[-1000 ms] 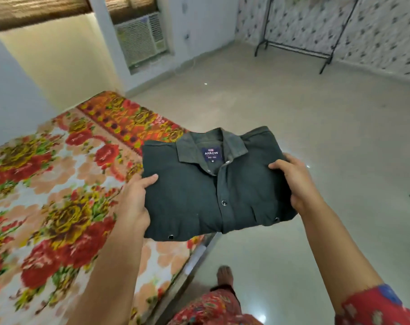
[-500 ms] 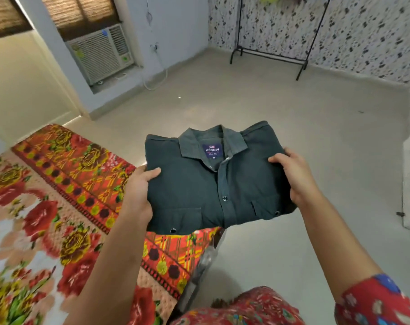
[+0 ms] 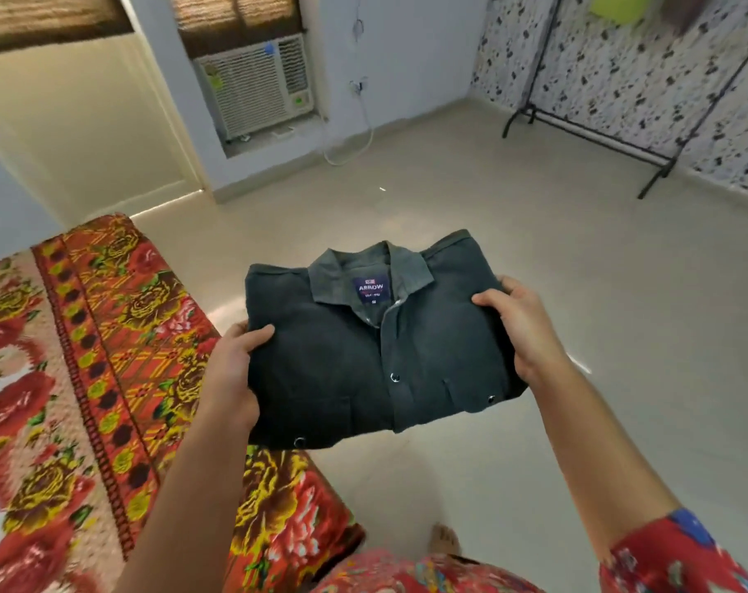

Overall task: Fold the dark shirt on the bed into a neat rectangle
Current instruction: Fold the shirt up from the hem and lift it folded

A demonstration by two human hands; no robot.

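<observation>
Already a neat rectangle, the dark shirt [image 3: 363, 357] now rides further right, off the bed [image 3: 85, 336] and mostly over the floor [image 3: 534, 229], left hand [image 3: 235, 370] and right hand [image 3: 521, 327] still clamped thumbs-on-top on its side edges, so folding seems done.

The person wears a red floral sleeve [image 3: 680, 558] touched with blue and a matching red printed garment [image 3: 406, 573].

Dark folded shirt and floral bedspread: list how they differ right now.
The dark green folded shirt is plain; the red-and-yellow floral bedspread is busily patterned. The shirt is folded into a compact rectangle; the bedspread lies spread out. The left hand and right hand hold the shirt aloft; no hand holds the bedspread. Both are fabric.
</observation>
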